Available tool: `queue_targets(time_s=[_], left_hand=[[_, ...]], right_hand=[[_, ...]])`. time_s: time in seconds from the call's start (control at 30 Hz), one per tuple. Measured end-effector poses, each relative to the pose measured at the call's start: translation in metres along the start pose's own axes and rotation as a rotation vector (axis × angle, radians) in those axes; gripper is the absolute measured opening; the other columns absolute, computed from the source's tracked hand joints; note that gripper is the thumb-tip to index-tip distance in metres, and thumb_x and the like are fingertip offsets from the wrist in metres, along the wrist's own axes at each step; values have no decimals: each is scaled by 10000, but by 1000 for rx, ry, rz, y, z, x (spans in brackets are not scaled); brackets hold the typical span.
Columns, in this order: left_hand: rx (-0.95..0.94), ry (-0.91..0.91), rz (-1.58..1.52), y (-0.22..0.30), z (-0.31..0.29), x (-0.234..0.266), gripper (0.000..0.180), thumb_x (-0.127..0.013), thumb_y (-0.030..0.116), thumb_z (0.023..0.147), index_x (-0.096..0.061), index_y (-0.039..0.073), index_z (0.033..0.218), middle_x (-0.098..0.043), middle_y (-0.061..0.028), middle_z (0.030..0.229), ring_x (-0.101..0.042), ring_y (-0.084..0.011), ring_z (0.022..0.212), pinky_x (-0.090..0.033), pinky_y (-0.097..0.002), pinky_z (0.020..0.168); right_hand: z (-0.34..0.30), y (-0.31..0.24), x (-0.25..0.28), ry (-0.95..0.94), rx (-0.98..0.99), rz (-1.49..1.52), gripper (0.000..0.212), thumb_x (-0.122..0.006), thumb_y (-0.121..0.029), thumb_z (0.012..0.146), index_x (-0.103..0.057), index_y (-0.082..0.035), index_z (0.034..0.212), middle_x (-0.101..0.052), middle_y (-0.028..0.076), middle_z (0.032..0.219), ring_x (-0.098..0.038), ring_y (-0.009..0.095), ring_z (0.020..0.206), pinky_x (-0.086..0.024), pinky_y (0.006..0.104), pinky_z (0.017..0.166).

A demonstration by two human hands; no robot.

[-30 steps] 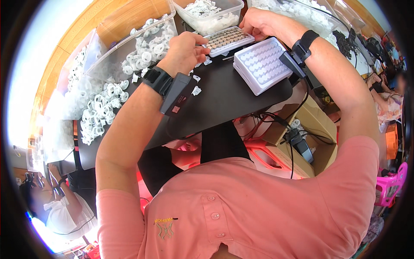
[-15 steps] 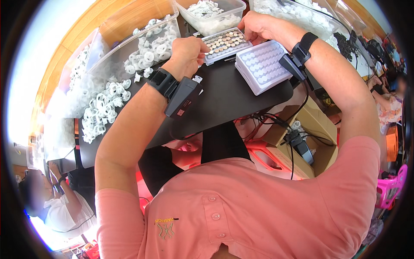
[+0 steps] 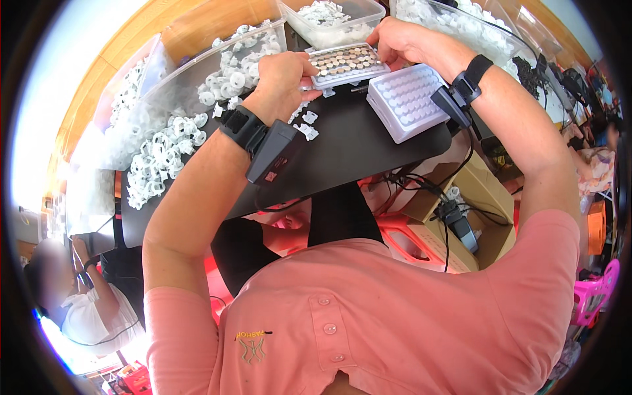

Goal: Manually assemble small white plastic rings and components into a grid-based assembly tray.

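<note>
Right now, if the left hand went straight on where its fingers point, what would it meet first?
Probably the white tray of small round pieces: the left hand is right at its left edge, though actual contact is unclear.

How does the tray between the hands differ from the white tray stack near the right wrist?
The tray between the left hand and right hand shows tan, round pieces; the tray stack shows pale round shapes. The tray looks thin, the tray stack taller. Both are pale, with round shapes in rows.
</note>
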State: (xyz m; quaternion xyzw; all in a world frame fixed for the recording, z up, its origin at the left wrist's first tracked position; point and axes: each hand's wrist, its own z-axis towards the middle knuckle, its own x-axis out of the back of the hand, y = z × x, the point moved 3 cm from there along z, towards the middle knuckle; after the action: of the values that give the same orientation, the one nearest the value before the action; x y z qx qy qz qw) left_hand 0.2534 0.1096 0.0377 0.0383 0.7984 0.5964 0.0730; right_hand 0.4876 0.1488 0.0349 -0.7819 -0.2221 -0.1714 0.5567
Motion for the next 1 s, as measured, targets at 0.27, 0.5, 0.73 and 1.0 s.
queue_targets(time_s=[0.27, 0.5, 0.73, 1.0], left_hand=[[-68, -37, -44, -5, 5, 11, 390, -534, -112, 810, -544, -78, 1199, -577, -175, 1021, -606, -255, 847, -554, -461, 669], [-84, -47, -81, 3, -19, 14, 434, -556, -90, 814, -537, -105, 1247, -581, -178, 1009, -608, -254, 883, -587, -422, 726], [-144, -38, -99, 10, -38, 29, 459, -561, -68, 824, -521, -118, 1278, -606, -197, 1038, -645, -288, 902, -579, -405, 735], [-214, -19, -65, 8, -88, 61, 421, -576, -48, 834, -547, -124, 1248, -623, -185, 1041, -644, -267, 893, -567, -381, 738]], right_hand=[[-23, -12, -1, 2, 57, 113, 611, -534, 179, 681, -524, 111, 1288, -631, 253, 1030, -679, 356, 773, -575, 474, 612], [-34, -16, -2, 17, 95, 105, 588, -529, 157, 674, -543, 117, 1261, -623, 248, 1038, -659, 335, 821, -569, 463, 630], [-50, -39, -11, -3, 182, 47, 615, -541, 105, 636, -554, 135, 1250, -617, 230, 983, -636, 314, 804, -548, 461, 615], [-71, -48, -36, -58, 185, 26, 569, -613, 82, 711, -510, 70, 1271, -650, 201, 899, -666, 285, 795, -551, 431, 686]])
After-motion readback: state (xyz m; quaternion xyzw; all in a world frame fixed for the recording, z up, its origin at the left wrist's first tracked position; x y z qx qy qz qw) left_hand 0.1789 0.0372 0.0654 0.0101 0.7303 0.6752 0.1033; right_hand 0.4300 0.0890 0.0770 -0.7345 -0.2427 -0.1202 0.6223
